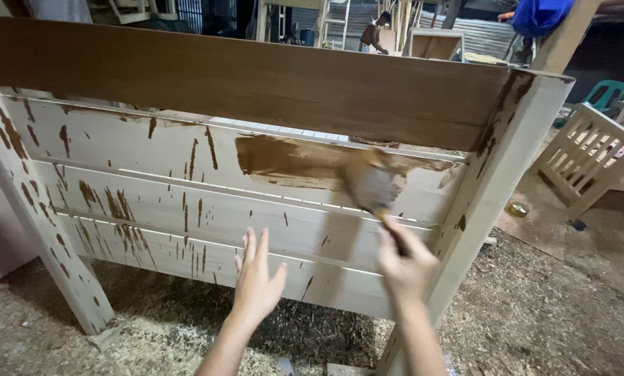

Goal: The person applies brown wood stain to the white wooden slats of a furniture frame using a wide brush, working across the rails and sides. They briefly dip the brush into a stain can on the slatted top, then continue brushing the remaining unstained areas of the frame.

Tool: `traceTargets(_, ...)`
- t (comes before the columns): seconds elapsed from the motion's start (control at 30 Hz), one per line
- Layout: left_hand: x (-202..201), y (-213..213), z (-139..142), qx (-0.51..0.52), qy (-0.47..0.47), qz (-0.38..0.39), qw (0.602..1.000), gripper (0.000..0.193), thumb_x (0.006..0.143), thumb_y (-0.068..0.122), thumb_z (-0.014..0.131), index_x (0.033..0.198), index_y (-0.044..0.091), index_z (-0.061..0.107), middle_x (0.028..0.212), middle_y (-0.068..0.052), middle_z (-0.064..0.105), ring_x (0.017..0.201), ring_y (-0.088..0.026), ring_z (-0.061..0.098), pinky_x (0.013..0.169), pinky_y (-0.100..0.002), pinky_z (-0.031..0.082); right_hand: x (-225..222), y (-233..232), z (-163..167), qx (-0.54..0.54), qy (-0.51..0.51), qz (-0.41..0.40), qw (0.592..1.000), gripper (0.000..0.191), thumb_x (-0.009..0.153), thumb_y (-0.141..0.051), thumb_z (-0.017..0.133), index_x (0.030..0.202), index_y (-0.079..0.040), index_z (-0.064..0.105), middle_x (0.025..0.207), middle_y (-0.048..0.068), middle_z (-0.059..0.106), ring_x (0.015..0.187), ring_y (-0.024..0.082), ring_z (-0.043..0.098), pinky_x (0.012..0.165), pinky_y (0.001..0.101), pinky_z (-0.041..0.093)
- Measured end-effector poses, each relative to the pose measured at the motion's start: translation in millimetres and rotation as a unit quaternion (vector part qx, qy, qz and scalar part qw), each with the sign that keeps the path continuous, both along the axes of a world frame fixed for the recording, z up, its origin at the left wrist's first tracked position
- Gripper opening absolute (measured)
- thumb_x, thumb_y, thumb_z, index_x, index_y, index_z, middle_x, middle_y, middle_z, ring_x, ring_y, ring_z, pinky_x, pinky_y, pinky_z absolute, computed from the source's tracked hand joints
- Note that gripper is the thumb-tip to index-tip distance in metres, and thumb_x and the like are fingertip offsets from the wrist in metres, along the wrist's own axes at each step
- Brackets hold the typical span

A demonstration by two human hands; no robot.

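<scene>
Right hand (404,259) grips blurred, apparently wet brush (371,184).

Both forearms enter from the bottom edge, bare, reaching forward and up. Left hand (257,280): open, palm facing away, fingers extended and slightly spread toward 12 o'clock, thumb out toward 2 o'clock; holds nothing, contact ahead not discernible. Right hand (404,260): at 3 o'clock of the left, well apart, fingers curled closed around a handle, knuckles up; motion-blurred. Right wrist straight, forearm running down to 6 o'clock.
</scene>
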State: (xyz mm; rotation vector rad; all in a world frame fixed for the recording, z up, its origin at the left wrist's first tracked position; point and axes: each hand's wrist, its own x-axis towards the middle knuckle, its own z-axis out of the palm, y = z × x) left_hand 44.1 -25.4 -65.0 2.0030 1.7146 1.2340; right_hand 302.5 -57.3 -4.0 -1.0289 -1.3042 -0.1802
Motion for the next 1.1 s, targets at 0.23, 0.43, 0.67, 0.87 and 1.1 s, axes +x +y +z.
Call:
traceTargets(0.23,-19.1,2.7,-11.4,-0.003,0.000,0.012,1.000,0.085,0.087,0.025,0.067,0.158,0.007,0.022,0.166,-0.023,0.009,0.156,-0.037,0.006,0.122,-0.056,0.007,-78.1,26.4,42.7,-0.021,-0.116,0.032,0.992,0.029,0.085,-0.005,0.075,0.114,-0.009,0.080,0.102,0.017,0.079,0.087,0.022,0.077,0.078,0.0329,0.060)
traceTargets(0.43,-15.2,5.5,-22.0,-0.019,0.004,0.007,1.000,0.086,0.088,0.025,0.067,0.157,0.008,0.021,0.167,-0.022,0.007,0.155,-0.037,0.006,0.122,-0.056,0.006,29.2,-18.1,15.2,0.048,0.023,-0.010,0.999,0.026,0.095,-0.003,0.072,0.121,-0.002,0.074,0.117,0.017,0.076,0.105,0.021,0.074,0.093,0.0295,0.058)
traceTargets(0.67,1.2,1.8,-20.6,-0.014,-0.018,-0.022,1.000,0.086,0.086,0.023,0.067,0.157,0.008,0.021,0.168,-0.020,0.004,0.157,-0.034,0.003,0.122,-0.054,0.007,-9.0,-7.5,-18.6,-0.021,0.190,-0.042,0.981,0.025,0.095,-0.009,0.069,0.119,-0.001,0.074,0.106,0.019,0.078,0.080,0.019,0.073,0.069,0.0281,0.059)
traceTargets(0.87,15.7,-2.1,-9.8,-0.001,-0.031,-0.042,0.999,0.085,0.086,0.023,0.068,0.157,0.007,0.022,0.167,-0.022,0.006,0.156,-0.036,0.004,0.122,-0.054,0.007,-51.8,18.7,-18.4,-0.066,0.071,0.053,0.994,0.026,0.088,-0.006,0.075,0.113,-0.005,0.079,0.097,0.011,0.082,0.081,0.019,0.073,0.072,0.0303,0.058)
traceTargets(1.1,26.0,0.8,-10.9,0.019,-0.032,-0.049,0.998,0.084,0.086,0.023,0.067,0.156,0.005,0.025,0.166,-0.025,0.008,0.156,-0.038,0.006,0.122,-0.055,0.008,56.3,-1.5,-5.5,0.076,0.188,0.002,0.979,0.021,0.097,-0.006,0.072,0.118,-0.003,0.074,0.103,0.011,0.075,0.087,0.012,0.069,0.077,0.0239,0.057)
